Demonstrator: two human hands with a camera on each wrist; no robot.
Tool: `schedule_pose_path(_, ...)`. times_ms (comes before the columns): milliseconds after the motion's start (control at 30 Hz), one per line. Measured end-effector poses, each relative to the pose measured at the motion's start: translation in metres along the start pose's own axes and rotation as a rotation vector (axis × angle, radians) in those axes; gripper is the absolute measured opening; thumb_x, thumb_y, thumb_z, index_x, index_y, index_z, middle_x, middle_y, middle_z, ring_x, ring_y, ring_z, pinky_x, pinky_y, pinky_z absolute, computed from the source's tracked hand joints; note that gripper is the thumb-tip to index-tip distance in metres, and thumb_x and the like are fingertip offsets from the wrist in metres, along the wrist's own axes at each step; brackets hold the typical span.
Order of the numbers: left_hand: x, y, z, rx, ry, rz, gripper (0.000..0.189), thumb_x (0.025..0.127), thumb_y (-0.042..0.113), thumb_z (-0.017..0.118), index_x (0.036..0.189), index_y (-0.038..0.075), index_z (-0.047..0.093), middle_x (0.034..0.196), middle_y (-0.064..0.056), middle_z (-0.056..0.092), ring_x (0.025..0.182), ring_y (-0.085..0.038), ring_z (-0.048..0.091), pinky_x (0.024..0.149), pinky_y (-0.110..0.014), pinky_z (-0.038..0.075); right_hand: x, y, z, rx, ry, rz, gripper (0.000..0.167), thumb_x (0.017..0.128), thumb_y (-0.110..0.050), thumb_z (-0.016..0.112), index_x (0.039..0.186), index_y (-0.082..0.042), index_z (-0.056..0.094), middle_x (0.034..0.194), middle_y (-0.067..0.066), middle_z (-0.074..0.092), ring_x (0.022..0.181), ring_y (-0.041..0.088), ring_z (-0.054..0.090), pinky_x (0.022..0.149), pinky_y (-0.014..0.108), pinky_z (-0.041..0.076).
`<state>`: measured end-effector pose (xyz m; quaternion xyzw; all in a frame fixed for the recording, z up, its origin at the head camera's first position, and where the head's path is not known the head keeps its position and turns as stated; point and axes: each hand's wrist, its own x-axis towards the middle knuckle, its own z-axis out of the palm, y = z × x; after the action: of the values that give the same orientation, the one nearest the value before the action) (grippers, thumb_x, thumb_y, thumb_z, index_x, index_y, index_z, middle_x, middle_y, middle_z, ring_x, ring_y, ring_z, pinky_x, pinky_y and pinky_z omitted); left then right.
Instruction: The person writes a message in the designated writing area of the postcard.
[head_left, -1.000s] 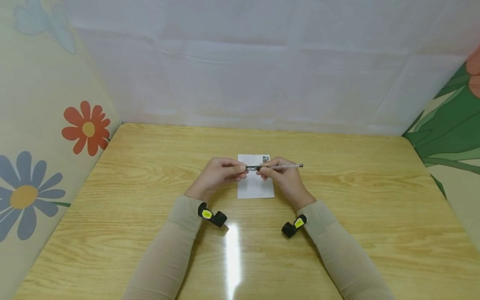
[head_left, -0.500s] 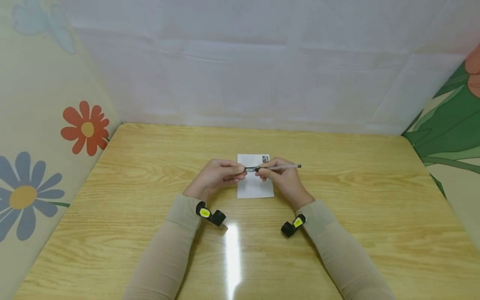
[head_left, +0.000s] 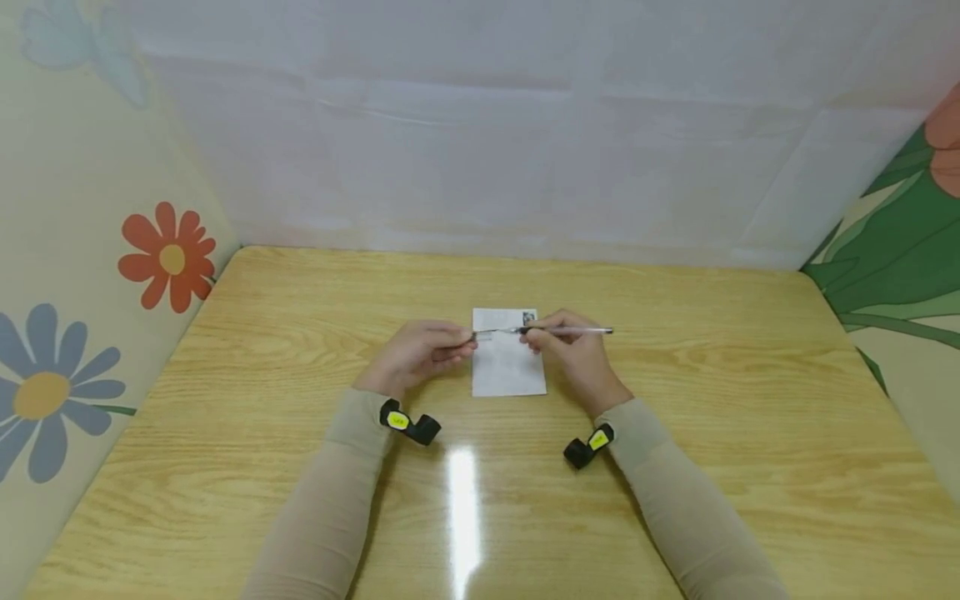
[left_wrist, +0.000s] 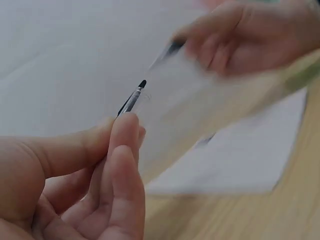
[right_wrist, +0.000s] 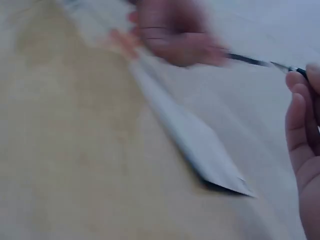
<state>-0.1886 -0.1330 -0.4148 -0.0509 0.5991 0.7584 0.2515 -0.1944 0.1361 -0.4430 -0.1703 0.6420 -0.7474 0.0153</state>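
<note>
Left hand [head_left: 420, 354]: grip pinching a slim cap-like piece [left_wrist: 131, 101], black and clear, between thumb and fingers, its dark end pointing toward the other hand. Right hand [head_left: 581, 354]: grip pinching a pen [head_left: 573, 331] near its black front part; clear barrel, dark rear end, lying nearly level, tip directed at the cap-like piece. Pen tip and cap-like piece: close together, with a small gap between them in both wrist views; both held above the paper [head_left: 510, 371]. Paper: one, white, lying on the desk between the hands, slightly longer than wide; a small dark printed mark [head_left: 529, 317] at its far right corner, just beside the right hand. Desk: wood-grained, pale yellow-brown, rounded far corners, with a bright streak of reflected light nearer the person. Sleeves: a pair, beige, reaching the wrists. Wrist cameras: two, black, with yellow labels, the left one [head_left: 408, 423] and the right one [head_left: 588, 446]. Backdrop: white cloth [head_left: 450, 125], creased, behind the desk. Left wall: cream, painted with a red flower [head_left: 167, 257] and a larger blue-grey flower [head_left: 56, 392]. Right wall: painted green leaves [head_left: 900, 242]. Right wrist view: blurred.
</note>
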Motion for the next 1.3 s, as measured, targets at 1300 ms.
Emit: schedule_pose_path(1300, -0.011, 0.013, -0.035, -0.023, 0.309, 0.152, 0.011, 0.098, 0.010, 0.067, 0.107, 0.005, 0.070, 0.088, 0.000, 0.077, 0.083, -0.009, 0.074, 0.085, -0.025, 0.057, 0.008, 0.007, -0.020, 0.334, 0.239, -0.016, 0.019, 0.096, 0.009, 0.062, 0.086, -0.007, 0.067, 0.084, 0.005, 0.073, 0.076, 0.013, 0.069, 0.072, 0.021, 0.058)
